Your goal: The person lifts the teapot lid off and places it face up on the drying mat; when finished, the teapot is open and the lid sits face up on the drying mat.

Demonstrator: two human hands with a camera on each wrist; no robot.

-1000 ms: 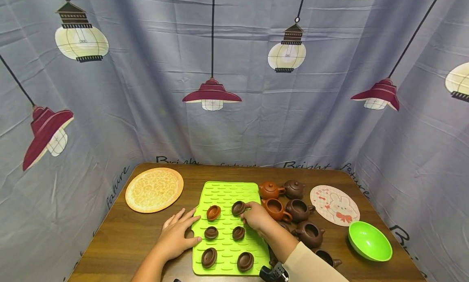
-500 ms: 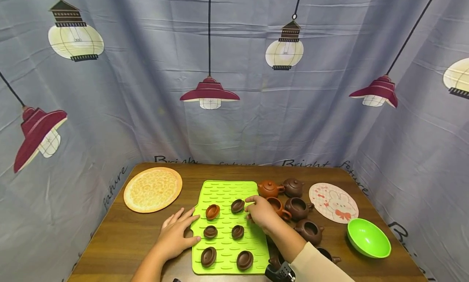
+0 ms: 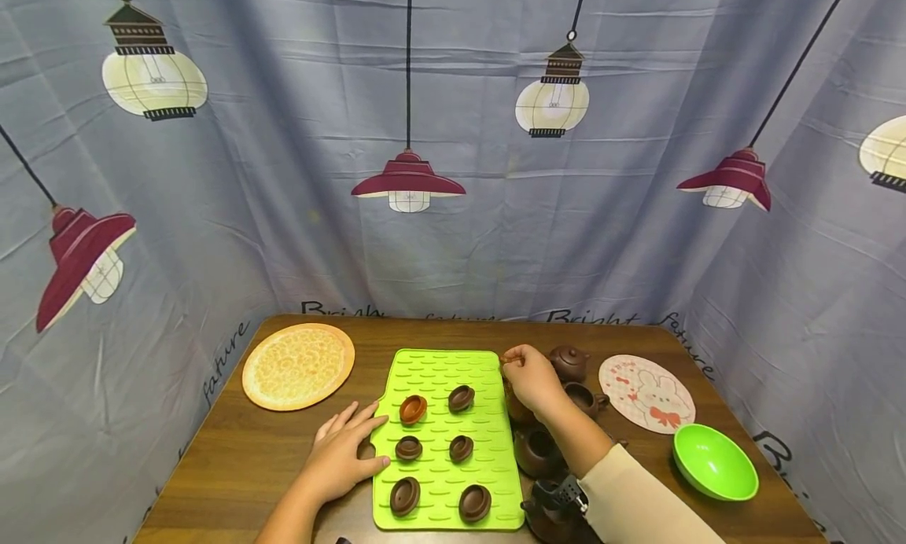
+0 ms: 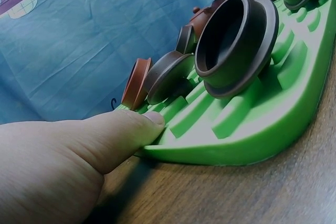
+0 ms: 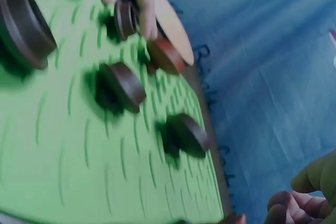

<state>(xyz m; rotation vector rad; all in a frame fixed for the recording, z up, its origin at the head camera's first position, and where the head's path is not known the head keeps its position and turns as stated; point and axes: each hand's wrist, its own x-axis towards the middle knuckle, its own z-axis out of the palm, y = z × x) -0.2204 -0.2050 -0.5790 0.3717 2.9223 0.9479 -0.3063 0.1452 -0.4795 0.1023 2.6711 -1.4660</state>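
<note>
With fingers spread, my left hand [image 3: 344, 453] rests at the left edge of the green silicone mat [image 3: 435, 371]; its thumb [image 4: 123, 136] lies on the rim in the left wrist view. Upturned teapot lids stand tilted on the mat: an orange lid [image 3: 413, 409] and several brown ones, such as the far-right lid [image 3: 461, 398]. Past the mat's right edge, my right hand [image 3: 534, 383] hovers over the orange teapots, its fingers loosely bent, with nothing visible between them. In the left wrist view, a gap shows between that hand and the lidded orange teapot [image 4: 199, 20], which it mostly hides in the head view.
Behind the right hand stands a lidded brown teapot [image 3: 569, 363]. Several lidless brown teapots [image 3: 536, 452] line the mat's right side, partly under the forearm. A green bowl [image 3: 715, 461] and rabbit placemat [image 3: 647, 395] lie farther right, a round yellow placemat [image 3: 297, 367] at back left.
My right hand has let go of the far-right brown lid, leaving it on the mat, and has moved right and back over the orange teapots. The left hand has stayed still.
</note>
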